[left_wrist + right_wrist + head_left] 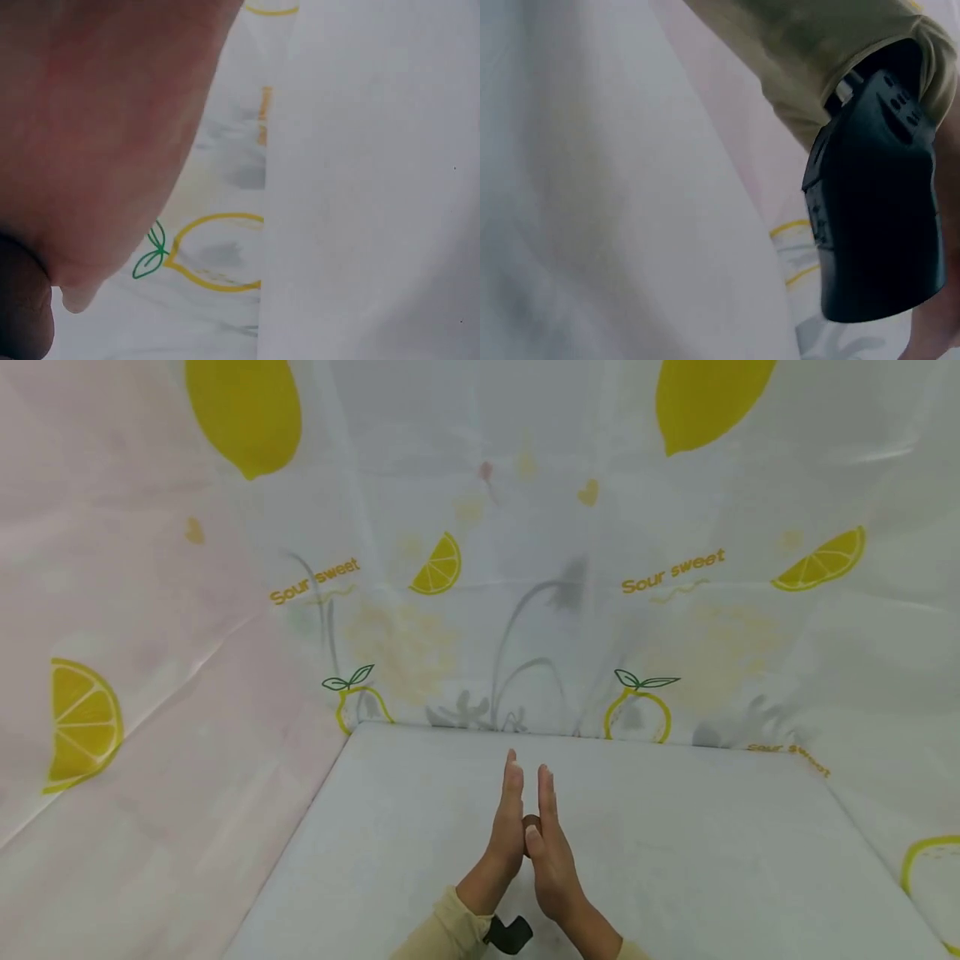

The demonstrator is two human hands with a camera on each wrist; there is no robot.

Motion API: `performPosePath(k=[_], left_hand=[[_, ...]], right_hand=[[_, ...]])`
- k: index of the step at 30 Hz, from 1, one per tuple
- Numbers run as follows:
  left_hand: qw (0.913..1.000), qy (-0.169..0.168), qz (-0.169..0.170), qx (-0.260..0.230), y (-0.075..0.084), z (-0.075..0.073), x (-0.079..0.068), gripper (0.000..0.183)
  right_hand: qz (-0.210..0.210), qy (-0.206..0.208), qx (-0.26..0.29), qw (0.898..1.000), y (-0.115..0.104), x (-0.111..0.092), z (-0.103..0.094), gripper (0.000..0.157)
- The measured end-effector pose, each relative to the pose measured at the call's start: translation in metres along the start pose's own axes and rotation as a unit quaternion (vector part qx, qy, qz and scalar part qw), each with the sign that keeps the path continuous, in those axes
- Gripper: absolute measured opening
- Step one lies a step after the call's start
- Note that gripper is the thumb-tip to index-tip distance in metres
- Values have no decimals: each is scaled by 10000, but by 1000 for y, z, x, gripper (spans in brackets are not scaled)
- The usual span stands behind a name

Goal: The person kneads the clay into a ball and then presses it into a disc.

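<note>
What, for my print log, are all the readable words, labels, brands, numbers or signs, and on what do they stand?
"Sour sweet": backdrop, left.
"Sour sweet": backdrop, right.
"Sour sweet", bent: backdrop, beside the tabletop, far right.
Left wrist view: orange lettering on backdrop, too blurred.
Black device: small marks, unreadable.

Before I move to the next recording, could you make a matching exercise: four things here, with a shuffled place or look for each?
Things:
1. brown round object
2. black device
3. tabletop
4. backdrop

Places or looks:
A. printed with lemons
B. between left hand and right hand
C. plain white, flat
D. beside the left cuff

Pairs: 1-B, 2-D, 3-C, 4-A
</note>
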State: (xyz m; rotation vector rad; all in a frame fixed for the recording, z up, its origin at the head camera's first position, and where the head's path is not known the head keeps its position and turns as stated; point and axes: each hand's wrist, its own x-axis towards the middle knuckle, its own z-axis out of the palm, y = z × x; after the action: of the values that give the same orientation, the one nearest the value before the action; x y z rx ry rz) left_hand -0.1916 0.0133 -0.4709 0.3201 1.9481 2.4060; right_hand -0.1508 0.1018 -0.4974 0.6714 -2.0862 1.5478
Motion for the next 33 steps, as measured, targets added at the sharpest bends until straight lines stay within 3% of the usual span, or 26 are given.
performPosePath(k=[9, 20, 25, 33], left_hand=[[9996, -268, 60, -49, -3, 5, -3, 70], [9946, -979, 270, -205, -2, 15, -15, 69], [9894, -1344, 395, -378, 2, 14, -17, 67], [9831, -1587, 802, -423, 8, 9, -17, 74]], right_hand=[[158, 48, 434, 9989, -17, 11, -9, 63], [761, 272, 1400, 9869, -16, 41, -31, 59], [962, 335, 1427, 9845, -6, 46, -34, 60], [1184, 332, 1266, 9843, 10, 43, -32, 58]])
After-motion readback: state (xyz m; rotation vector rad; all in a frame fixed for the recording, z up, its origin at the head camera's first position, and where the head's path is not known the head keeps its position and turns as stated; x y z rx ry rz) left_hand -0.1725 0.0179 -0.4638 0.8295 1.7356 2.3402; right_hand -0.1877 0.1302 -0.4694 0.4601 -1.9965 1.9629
